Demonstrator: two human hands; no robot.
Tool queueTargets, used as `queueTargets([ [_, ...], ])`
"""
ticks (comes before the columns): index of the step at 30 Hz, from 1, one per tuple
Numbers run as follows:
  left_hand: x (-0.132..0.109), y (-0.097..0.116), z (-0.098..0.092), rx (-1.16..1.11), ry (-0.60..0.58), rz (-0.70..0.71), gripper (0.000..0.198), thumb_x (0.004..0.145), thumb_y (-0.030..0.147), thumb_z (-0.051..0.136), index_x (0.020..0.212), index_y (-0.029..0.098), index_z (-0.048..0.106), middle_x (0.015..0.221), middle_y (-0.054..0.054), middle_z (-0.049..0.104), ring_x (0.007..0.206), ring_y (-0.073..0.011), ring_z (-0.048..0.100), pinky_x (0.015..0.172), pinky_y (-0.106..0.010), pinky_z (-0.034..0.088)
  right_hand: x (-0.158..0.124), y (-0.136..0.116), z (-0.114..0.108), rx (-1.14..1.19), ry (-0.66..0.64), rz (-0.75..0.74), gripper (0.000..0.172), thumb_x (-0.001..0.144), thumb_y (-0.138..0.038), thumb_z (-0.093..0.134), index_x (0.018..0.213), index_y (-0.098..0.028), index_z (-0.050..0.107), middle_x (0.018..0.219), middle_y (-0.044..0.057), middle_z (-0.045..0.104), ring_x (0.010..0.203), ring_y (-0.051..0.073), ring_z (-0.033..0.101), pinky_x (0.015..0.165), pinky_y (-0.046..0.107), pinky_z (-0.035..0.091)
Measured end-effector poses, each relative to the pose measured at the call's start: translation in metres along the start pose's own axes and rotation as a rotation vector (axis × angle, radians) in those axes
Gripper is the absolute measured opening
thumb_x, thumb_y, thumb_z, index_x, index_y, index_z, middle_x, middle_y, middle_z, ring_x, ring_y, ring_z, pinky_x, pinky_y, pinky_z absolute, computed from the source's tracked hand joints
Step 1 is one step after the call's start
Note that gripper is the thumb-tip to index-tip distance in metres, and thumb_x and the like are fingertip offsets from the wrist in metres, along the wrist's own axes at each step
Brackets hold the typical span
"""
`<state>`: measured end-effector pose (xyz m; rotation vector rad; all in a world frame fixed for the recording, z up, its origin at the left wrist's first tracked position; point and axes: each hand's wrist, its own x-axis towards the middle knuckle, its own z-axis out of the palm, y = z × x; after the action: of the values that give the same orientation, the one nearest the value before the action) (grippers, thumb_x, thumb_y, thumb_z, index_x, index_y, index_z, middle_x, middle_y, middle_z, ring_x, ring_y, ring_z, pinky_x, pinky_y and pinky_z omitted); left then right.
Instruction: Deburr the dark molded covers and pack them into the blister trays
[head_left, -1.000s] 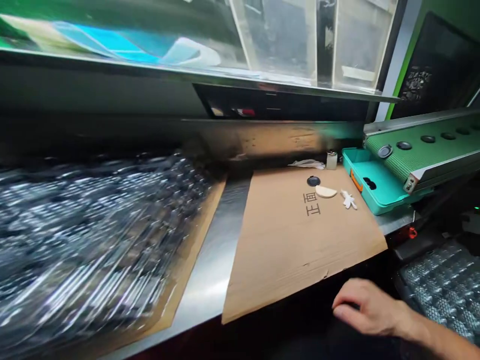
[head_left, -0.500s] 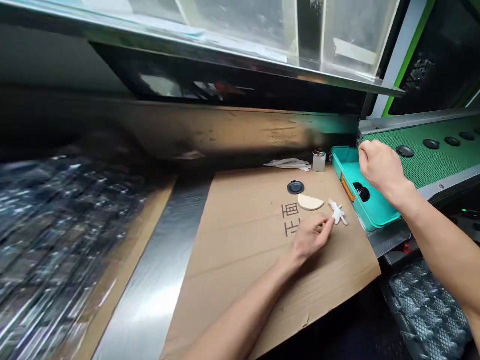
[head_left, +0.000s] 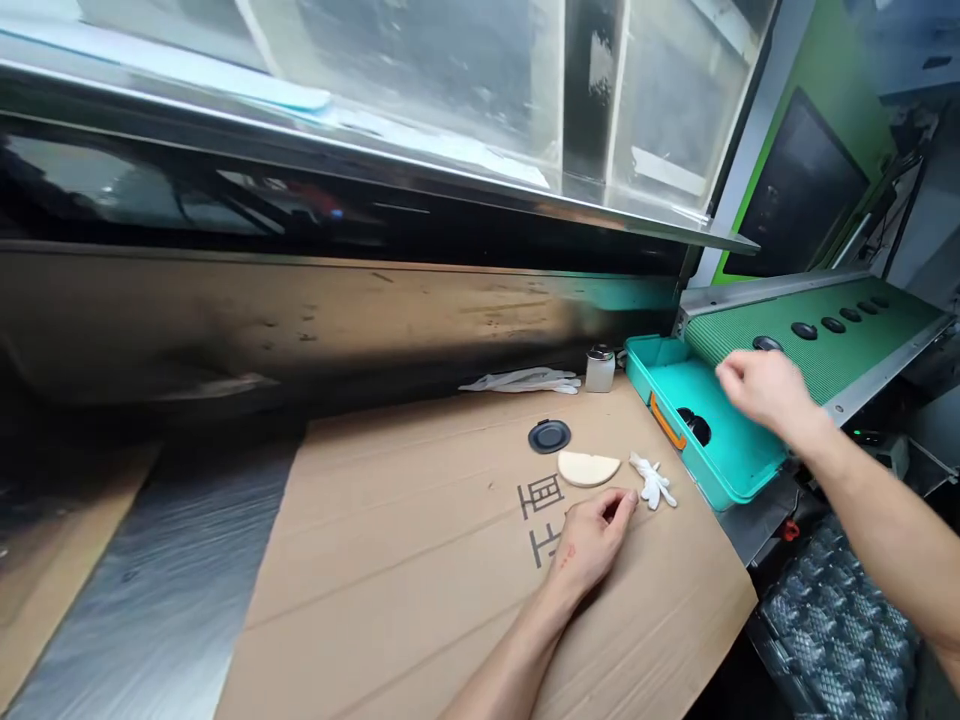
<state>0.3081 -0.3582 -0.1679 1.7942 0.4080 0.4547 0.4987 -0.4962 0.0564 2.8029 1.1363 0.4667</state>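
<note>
My left hand (head_left: pixel 592 535) rests on the brown cardboard sheet (head_left: pixel 420 580), fingers curled loosely, just below a cream half-round piece (head_left: pixel 587 467) and left of a small white scrap (head_left: pixel 654 481). I cannot make out anything in it. My right hand (head_left: pixel 761 385) hovers over the teal tray (head_left: pixel 731 460), fingers curled downward and slightly blurred, near the lower end of the green conveyor belt (head_left: pixel 840 350). Two black round parts (head_left: pixel 695 424) lie in the tray. A black round cap (head_left: pixel 549 436) sits on the cardboard above the half-round piece.
Several black round parts (head_left: pixel 804 330) ride on the belt. White gloves (head_left: pixel 525 380) and a small white bottle (head_left: pixel 600 369) lie by the back wall. Clear blister trays (head_left: pixel 840 630) sit low at right. A bare steel worktop (head_left: pixel 150 590) lies at left.
The view swung right, so the stack of clear trays at left left the picture. My right hand rose from the table's front edge to the tray. My left arm came in onto the cardboard.
</note>
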Motion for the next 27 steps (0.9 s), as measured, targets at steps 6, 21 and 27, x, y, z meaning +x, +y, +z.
queueTargets([
  [6, 0.000, -0.005, 0.000, 0.012, -0.033, -0.011, 0.048, 0.094, 0.056, 0.050, 0.090, 0.018, 0.078, 0.081, -0.003, 0.074, 0.073, -0.0198, 0.062, 0.070, -0.030, 0.044, 0.083, 0.093, -0.022, 0.020, -0.246, 0.179, 0.073, 0.088, -0.056, 0.069, 0.151, -0.023, 0.053, 0.140, 0.015, 0.065, 0.126, 0.032, 0.062, 0.102, 0.041, 0.050],
  [21, -0.007, 0.024, -0.021, -1.080, 0.256, -0.320, 0.056, 0.089, 0.066, 0.064, 0.123, 0.022, 0.062, 0.116, -0.010, 0.073, 0.090, -0.0203, 0.072, 0.080, -0.034, 0.058, -0.058, -0.138, 0.072, 0.823, -0.032, -0.565, 0.018, 0.093, -0.019, 0.056, 0.097, -0.024, 0.073, 0.095, 0.002, 0.077, 0.084, 0.017, 0.070, 0.078, 0.030, 0.050],
  [27, -0.022, 0.024, -0.088, -0.009, 0.681, -0.088, 0.028, 0.094, 0.044, 0.061, 0.098, 0.019, 0.074, 0.103, -0.012, 0.074, 0.101, -0.0255, 0.067, 0.099, -0.044, 0.053, -0.038, -0.167, 0.113, 0.988, 0.077, -0.353, 0.012, 0.092, -0.030, 0.064, 0.096, -0.024, 0.074, 0.084, 0.002, 0.075, 0.074, 0.018, 0.069, 0.071, 0.030, 0.053],
])
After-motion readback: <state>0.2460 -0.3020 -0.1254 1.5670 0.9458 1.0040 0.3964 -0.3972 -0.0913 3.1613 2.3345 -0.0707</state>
